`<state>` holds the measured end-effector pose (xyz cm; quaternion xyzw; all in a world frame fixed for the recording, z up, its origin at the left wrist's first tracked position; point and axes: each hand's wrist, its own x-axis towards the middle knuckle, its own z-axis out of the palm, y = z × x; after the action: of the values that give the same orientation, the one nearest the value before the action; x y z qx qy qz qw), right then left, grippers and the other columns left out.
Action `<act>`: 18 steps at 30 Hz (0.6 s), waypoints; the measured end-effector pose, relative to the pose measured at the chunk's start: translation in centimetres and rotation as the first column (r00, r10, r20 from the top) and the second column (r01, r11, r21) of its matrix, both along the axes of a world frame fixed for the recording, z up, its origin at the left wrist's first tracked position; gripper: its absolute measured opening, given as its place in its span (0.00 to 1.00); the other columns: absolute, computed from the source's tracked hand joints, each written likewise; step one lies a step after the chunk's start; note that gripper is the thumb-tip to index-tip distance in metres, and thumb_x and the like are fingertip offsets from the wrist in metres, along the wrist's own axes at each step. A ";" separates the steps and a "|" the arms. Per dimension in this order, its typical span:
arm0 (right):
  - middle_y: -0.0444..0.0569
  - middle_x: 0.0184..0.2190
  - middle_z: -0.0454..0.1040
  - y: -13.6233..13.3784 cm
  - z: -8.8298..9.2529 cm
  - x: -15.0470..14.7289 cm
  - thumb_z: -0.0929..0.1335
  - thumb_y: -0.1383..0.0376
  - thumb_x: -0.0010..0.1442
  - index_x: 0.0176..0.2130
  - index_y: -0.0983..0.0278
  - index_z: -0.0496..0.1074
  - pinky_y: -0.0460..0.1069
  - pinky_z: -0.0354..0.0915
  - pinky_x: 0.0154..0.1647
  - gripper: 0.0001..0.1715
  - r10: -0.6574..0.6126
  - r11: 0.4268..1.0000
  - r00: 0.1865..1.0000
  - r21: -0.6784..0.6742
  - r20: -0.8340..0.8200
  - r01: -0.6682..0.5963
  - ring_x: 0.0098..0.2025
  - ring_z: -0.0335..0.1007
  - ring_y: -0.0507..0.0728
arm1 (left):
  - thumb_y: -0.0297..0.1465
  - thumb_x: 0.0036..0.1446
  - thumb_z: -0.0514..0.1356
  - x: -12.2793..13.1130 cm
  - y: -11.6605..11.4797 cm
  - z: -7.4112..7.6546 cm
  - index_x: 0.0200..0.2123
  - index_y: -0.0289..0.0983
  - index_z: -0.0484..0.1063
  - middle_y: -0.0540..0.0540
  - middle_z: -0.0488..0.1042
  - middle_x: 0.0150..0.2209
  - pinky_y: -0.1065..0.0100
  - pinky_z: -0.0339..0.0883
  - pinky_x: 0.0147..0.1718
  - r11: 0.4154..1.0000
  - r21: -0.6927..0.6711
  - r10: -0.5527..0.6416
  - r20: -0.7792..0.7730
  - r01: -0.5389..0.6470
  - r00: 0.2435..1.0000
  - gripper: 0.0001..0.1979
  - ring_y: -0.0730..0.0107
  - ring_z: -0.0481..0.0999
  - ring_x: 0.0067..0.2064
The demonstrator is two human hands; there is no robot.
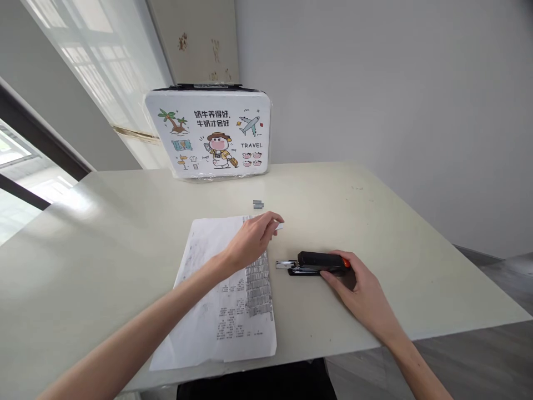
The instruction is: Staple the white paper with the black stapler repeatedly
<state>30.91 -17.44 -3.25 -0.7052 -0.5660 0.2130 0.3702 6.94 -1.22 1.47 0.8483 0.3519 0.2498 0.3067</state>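
Ideally level, a small pale piece (280, 226) is resting in the left hand's (255, 238) nearly closed pinch, while the half-curled right hand (366, 294) is bracing the stapler's (320, 261) rear.

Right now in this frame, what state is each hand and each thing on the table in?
Left hand: closed, pinching a small pale piece
Right hand: gripping the stapler
Stapler: on its base, metal part sticking out in front
Paper sheet: lying flat, printed
Staple strips: in rows on the sheet
Loose strips: lying beyond the sheet
Case: upright, apparently closed
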 end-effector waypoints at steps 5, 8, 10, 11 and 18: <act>0.48 0.53 0.79 0.0 0.2 -0.1 0.69 0.48 0.68 0.55 0.53 0.70 0.56 0.73 0.50 0.21 0.003 1.000 1.000 -0.007 -0.004 -0.003 0.53 0.76 0.63 | 0.36 0.75 0.54 -1.3 -3.2 0.1 0.53 0.40 0.76 0.46 0.81 0.42 0.66 0.73 0.37 0.997 -0.071 -0.005 -0.010 0.004 1.000 0.13 0.68 0.79 0.37; 0.48 0.54 0.78 0.1 0.2 -0.1 0.69 0.49 0.68 0.55 0.53 0.70 0.57 0.72 0.52 0.21 0.006 1.000 1.000 -0.006 -0.014 -0.006 0.54 0.76 0.63 | 0.35 0.74 0.57 -1.7 -4.3 -0.4 0.53 0.41 0.77 0.47 0.81 0.44 0.64 0.74 0.40 1.000 -0.021 -0.015 0.001 0.015 1.000 0.12 0.67 0.79 0.39; 0.48 0.54 0.78 0.1 0.2 -0.1 0.69 0.49 0.67 0.55 0.53 0.70 0.58 0.71 0.52 0.20 0.007 1.000 1.000 -0.007 -0.017 -0.007 0.53 0.75 0.63 | 0.34 0.73 0.58 -1.8 -4.9 -0.9 0.51 0.41 0.78 0.47 0.81 0.44 0.61 0.74 0.44 0.998 0.064 -0.030 0.019 0.029 0.999 0.10 0.64 0.78 0.43; 0.48 0.54 0.78 0.1 0.2 -0.1 0.69 0.49 0.67 0.55 0.53 0.70 0.58 0.71 0.53 0.20 0.007 1.000 1.000 -0.006 -0.020 -0.007 0.53 0.75 0.63 | 0.34 0.73 0.59 -1.9 -5.1 -1.2 0.50 0.41 0.78 0.46 0.81 0.44 0.60 0.74 0.46 0.993 0.109 -0.040 0.026 0.037 0.999 0.09 0.62 0.78 0.46; 0.47 0.53 0.78 0.1 0.2 -0.1 0.69 0.50 0.67 0.54 0.52 0.70 0.57 0.71 0.52 0.19 0.012 1.000 1.000 -0.001 -0.026 -0.012 0.53 0.75 0.63 | 0.33 0.70 0.63 -1.4 -5.7 -2.7 0.48 0.41 0.78 0.46 0.81 0.47 0.54 0.72 0.51 0.978 0.202 -0.054 -0.003 0.054 0.999 0.06 0.57 0.76 0.52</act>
<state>30.81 -17.30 -3.03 -0.6991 -0.5652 0.2248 0.3758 5.56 -6.88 -1.20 0.8840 0.3012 0.2769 0.2260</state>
